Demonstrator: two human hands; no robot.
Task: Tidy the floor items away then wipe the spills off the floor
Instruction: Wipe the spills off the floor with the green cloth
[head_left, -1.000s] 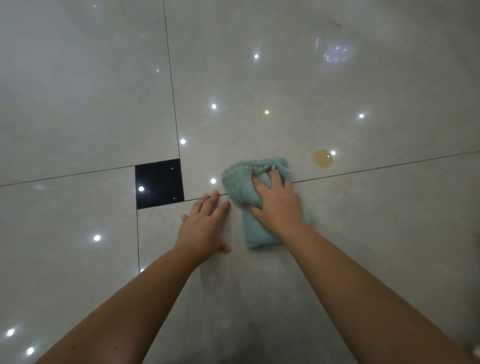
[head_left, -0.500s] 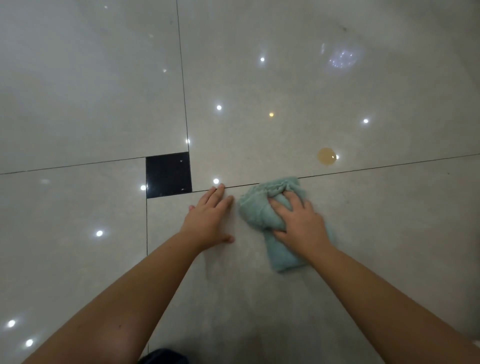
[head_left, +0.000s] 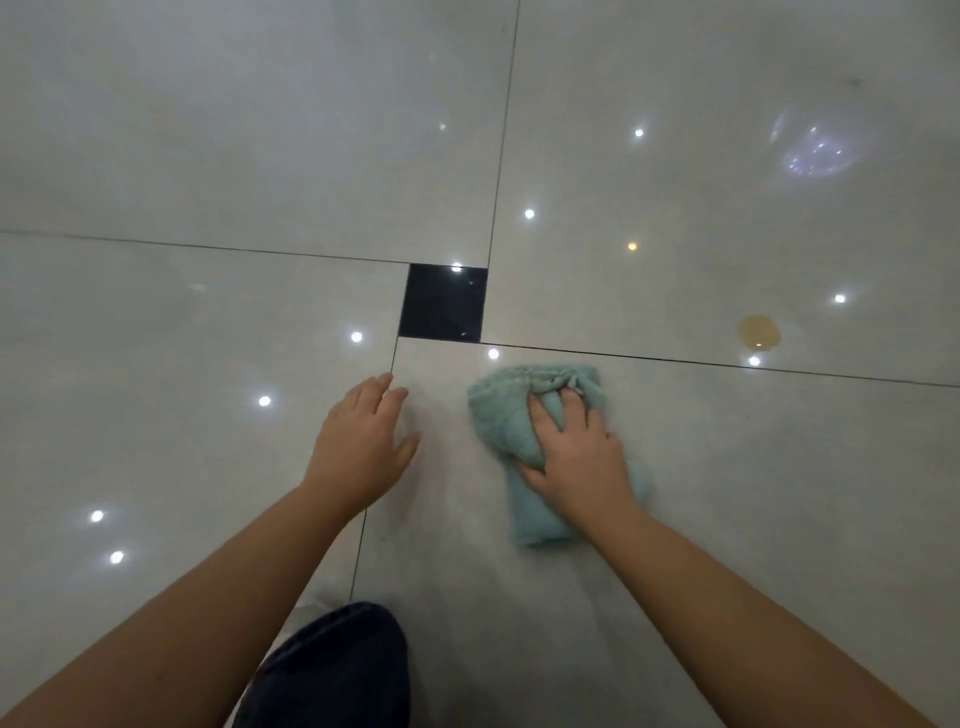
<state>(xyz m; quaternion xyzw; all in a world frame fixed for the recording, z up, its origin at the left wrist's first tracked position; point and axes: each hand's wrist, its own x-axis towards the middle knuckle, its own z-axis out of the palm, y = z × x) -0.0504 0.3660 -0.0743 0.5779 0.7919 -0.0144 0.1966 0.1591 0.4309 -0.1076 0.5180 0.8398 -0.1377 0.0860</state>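
**Hand presses green cloth on the shiny floor**

The right hand lies on top of a soft, crumpled, light green cloth. Its fingers curl down and grip the cloth against the pale shiny tile floor. The left hand rests flat on the floor just left of the cloth, fingers spread open, holding nothing. A small round yellow-brown spill sits farther away to the right, well apart from the cloth. A small black square tile lies just beyond the hands. A dark blue knee shows near the bottom.
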